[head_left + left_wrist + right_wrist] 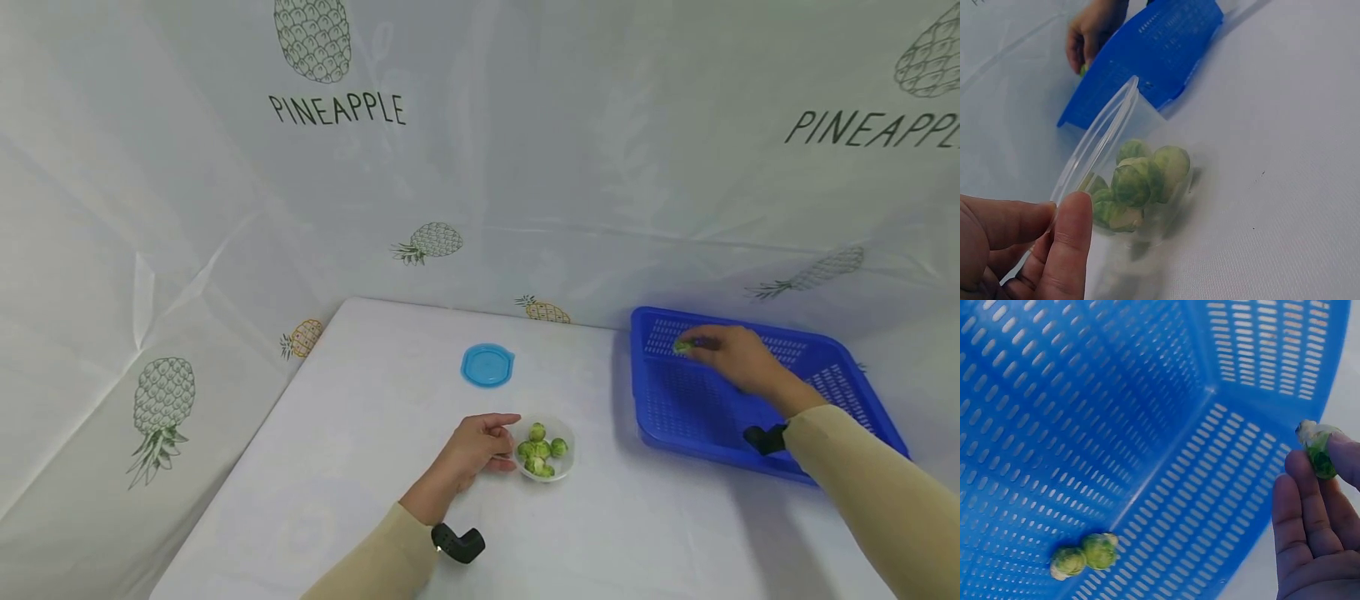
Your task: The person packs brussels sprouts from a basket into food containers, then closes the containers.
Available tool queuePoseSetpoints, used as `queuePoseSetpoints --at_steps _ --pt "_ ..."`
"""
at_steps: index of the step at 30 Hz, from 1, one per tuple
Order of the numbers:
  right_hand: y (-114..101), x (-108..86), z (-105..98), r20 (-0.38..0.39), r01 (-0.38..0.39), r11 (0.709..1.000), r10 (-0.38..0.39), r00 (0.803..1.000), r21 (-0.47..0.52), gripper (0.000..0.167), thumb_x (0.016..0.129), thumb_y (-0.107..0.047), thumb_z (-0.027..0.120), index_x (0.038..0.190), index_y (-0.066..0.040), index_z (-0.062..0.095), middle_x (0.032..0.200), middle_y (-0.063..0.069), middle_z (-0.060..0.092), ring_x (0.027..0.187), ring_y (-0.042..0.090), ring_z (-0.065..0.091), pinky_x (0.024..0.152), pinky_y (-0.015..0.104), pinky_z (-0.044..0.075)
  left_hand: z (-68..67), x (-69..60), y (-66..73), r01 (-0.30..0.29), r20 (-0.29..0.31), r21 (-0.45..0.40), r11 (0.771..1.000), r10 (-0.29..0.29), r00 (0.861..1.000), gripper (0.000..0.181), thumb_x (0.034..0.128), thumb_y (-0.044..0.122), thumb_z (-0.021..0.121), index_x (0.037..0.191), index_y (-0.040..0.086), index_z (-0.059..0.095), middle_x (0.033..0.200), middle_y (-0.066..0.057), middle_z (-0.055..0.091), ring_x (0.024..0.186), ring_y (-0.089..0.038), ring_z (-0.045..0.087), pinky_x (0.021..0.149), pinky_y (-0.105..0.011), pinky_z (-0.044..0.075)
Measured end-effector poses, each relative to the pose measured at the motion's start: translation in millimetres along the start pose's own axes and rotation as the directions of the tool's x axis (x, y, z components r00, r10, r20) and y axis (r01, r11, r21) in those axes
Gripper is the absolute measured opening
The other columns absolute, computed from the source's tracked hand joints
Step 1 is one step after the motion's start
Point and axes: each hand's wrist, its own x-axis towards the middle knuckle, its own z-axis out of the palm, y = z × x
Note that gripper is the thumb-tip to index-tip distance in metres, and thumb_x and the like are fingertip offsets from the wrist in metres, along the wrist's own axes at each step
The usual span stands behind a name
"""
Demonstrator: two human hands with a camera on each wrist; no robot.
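While the left hand [476,446] holds the rim of a clear bowl [561,430], the right hand [738,358] pinches a Brussels sprout [1321,456]

Beyond the left hand lies a blue lid [487,367]. Bowl sprouts [558,448] overlap, their number unclear. Under the right arm [862,492], which partly hides it overhead, a blue basket [712,452] carries two more sprouts [1099,551].

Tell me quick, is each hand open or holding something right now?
Left hand: holding the clear bowl by its edge.
Right hand: pinching one Brussels sprout.
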Motion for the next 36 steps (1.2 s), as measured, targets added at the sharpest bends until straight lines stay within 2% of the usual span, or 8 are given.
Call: queuePoseSetpoints --at_steps 4,7,12,17,25,29,32,36 --pt "-7.6 -4.2 -3.8 -0.014 0.015 1.000 -0.015 1.000 0.006 0.038 0.108 -0.031 0.062 0.139 -0.011 0.067 0.139 0.027 0.065 0.118 0.049 0.066 0.087 0.062 0.061 0.0 0.3 -0.5 -0.005 0.006 -0.004 1.000 0.005 1.000 0.048 0.0950 -0.007 0.064 0.142 0.005 0.066 0.091 -0.005 0.059 0.077 -0.015 0.060 0.071 -0.031 0.067" --pt "-12.6 -6.9 -5.4 -0.025 0.007 1.000 -0.006 1.000 0.020 0.039 0.107 -0.033 0.063 0.138 -0.011 0.067 0.132 0.027 0.069 0.114 0.047 0.069 0.085 0.060 0.062 -0.1 0.2 -0.4 -0.005 0.008 -0.001 1.000 0.005 1.000 0.048 0.0953 -0.006 0.065 0.142 0.005 0.066 0.092 -0.005 0.058 0.078 -0.016 0.060 0.071 -0.031 0.067" --pt "-17.8 -11.5 -6.3 -0.041 -0.033 0.998 0.035 0.999 0.049 0.040 0.106 -0.037 0.064 0.138 -0.013 0.065 0.126 0.027 0.072 0.092 0.031 0.075 0.061 0.043 0.058 -0.4 -0.5 0.0 -0.004 0.004 0.010 1.000 0.004 1.000 0.047 0.0960 -0.005 0.065 0.142 0.006 0.066 0.094 -0.005 0.059 0.079 -0.016 0.061 0.072 -0.032 0.068" --pt "-21.4 -17.2 -7.2 -0.038 -0.062 0.993 0.066 0.997 0.101 0.040 0.106 -0.038 0.063 0.138 -0.014 0.064 0.130 0.030 0.069 0.059 0.017 0.062 0.042 0.037 0.043 -0.4 0.1 -0.8 -0.004 0.003 0.015 1.000 0.004 1.000 0.047 0.0966 -0.004 0.065 0.142 0.007 0.066 0.095 -0.005 0.059 0.079 -0.016 0.060 0.072 -0.032 0.068" --pt "-28.7 -23.4 -6.2 -0.064 -0.079 0.992 0.085 0.994 0.094 0.042 0.106 -0.044 0.063 0.138 -0.018 0.066 0.131 0.025 0.070 0.101 0.031 0.072 0.060 0.036 0.052 -1.0 1.9 -0.8 0.002 0.002 0.013 1.000 -0.002 1.000 0.047 0.0961 -0.004 0.065 0.142 0.007 0.066 0.094 -0.005 0.058 0.079 -0.016 0.060 0.072 -0.031 0.068" --pt "-34.6 -26.9 -5.6 -0.064 -0.073 0.991 0.081 0.995 0.117 0.044 0.105 -0.045 0.063 0.139 -0.017 0.065 0.134 0.025 0.068 0.119 0.044 0.066 0.080 0.050 0.061 -0.7 2.4 -1.3 0.000 0.002 0.014 1.000 0.000 1.000 0.048 0.0959 -0.005 0.065 0.142 0.006 0.066 0.094 -0.005 0.058 0.078 -0.016 0.060 0.071 -0.031 0.067" --pt "-39.7 -30.0 -4.7 -0.066 -0.074 0.986 0.085 0.994 0.148 0.046 0.105 -0.047 0.063 0.139 -0.016 0.065 0.136 0.025 0.067 0.124 0.045 0.064 0.092 0.061 0.059 -0.6 2.9 -2.0 -0.002 0.003 0.019 1.000 0.002 1.000 0.047 0.0961 -0.004 0.065 0.143 0.005 0.065 0.094 -0.005 0.058 0.078 -0.016 0.060 0.071 -0.031 0.067" --pt "-46.4 -34.5 -3.0 -0.091 -0.053 0.985 0.069 0.993 0.164 0.043 0.105 -0.044 0.064 0.138 -0.016 0.066 0.135 0.022 0.068 0.120 0.037 0.067 0.093 0.060 0.059 -0.8 3.0 -1.5 -0.002 0.010 0.013 1.000 0.002 1.000 0.048 0.0963 -0.004 0.065 0.143 0.005 0.065 0.095 -0.005 0.058 0.078 -0.016 0.060 0.072 -0.031 0.067"
